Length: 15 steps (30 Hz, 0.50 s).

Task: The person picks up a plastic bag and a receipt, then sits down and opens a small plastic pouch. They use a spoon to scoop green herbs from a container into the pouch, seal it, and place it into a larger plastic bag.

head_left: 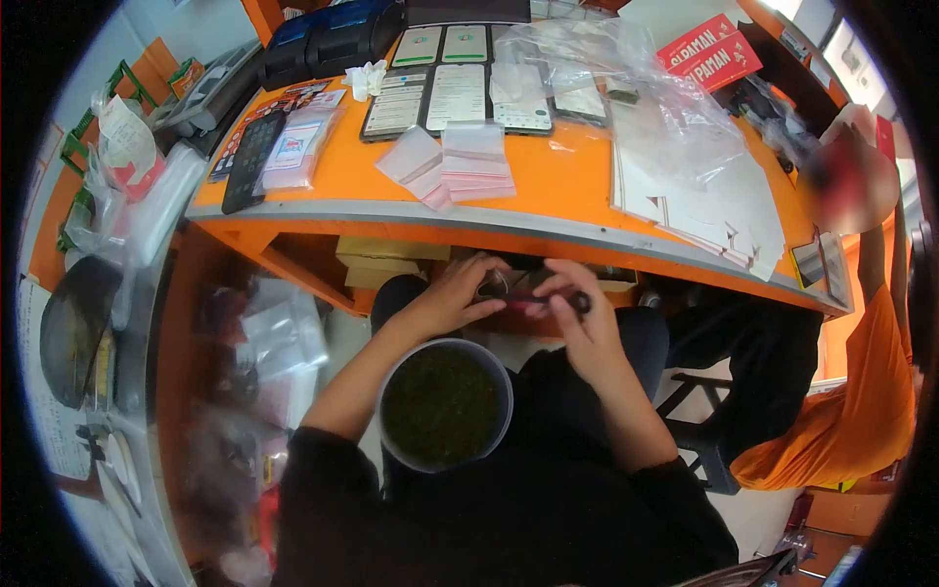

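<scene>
Just under the desk's front edge, my left hand (452, 296) and my right hand (579, 323) meet over my lap. A slim black-and-reddish rod-shaped tool (581, 302) with a rounded dark end lies across between them. My right fingers are closed round it, with the dark end beside the thumb. My left thumb and fingers pinch around its other end, where a small rounded shiny part shows; I cannot tell its kind. Below my left forearm, a round tub (511, 416) full of dark green, finely cut stuff (442, 403) rests in my lap.
On the orange desk (562, 186) lie several phones (456, 98), small zip bags (476, 161), a dark handset (253, 161), clear plastic (675, 108), white sheets (699, 201) and red boxes (709, 54). A person in an orange shirt (841, 401) sits at the right.
</scene>
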Tool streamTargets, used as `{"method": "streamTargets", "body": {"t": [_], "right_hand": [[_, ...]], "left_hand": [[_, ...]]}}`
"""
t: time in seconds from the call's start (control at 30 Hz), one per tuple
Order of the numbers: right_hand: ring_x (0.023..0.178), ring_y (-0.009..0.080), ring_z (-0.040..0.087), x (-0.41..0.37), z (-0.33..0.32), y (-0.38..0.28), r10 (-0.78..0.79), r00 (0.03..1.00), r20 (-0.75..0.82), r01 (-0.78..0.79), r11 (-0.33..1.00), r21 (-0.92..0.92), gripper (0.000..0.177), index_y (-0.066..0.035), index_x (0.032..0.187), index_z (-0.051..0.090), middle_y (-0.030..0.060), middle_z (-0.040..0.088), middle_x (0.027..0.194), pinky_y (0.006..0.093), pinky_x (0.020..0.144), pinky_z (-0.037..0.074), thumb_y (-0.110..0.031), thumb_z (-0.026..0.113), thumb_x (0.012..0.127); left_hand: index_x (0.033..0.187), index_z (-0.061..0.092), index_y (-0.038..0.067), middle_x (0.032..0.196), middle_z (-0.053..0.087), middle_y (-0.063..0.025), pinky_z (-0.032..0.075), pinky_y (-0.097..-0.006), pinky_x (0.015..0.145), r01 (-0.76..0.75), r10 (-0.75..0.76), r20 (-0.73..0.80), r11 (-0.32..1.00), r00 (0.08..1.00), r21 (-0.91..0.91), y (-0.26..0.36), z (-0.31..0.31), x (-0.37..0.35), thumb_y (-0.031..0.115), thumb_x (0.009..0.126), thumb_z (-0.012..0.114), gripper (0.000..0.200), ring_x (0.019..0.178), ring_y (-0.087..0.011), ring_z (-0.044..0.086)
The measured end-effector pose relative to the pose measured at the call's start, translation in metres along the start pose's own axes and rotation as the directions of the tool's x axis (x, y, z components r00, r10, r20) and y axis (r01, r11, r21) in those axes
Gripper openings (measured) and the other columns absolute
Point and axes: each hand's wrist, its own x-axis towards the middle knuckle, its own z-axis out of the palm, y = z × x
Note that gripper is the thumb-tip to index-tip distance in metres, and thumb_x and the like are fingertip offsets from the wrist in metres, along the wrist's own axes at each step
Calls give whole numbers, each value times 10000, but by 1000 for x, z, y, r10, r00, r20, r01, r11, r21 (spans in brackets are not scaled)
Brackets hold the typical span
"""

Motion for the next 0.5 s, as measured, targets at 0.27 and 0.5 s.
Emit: {"method": "streamTargets", "body": {"t": [0.27,0.5], "right_hand": [[795,183,605,-3,-1,12,-130,992,-1,129,988,80,191,18,1090,411,141,554,926,292,737,501,43,423,902],[754,193,587,-3,-10,22,-154,969,-191,171,983,74,154,-6,1090,353,157,566,900,296,729,497,-30,382,941]], "left_hand": [[1225,418,68,1139,489,-151,411,-375,904,43,-40,34,996,999,-79,-2,-2,-1,194,821,656,485,1054,-303,490],[1288,379,89,1275,433,-108,414,-341,886,84,-78,54,986,996,-141,-10,1,-1,162,839,603,507,1153,-239,441]]}}
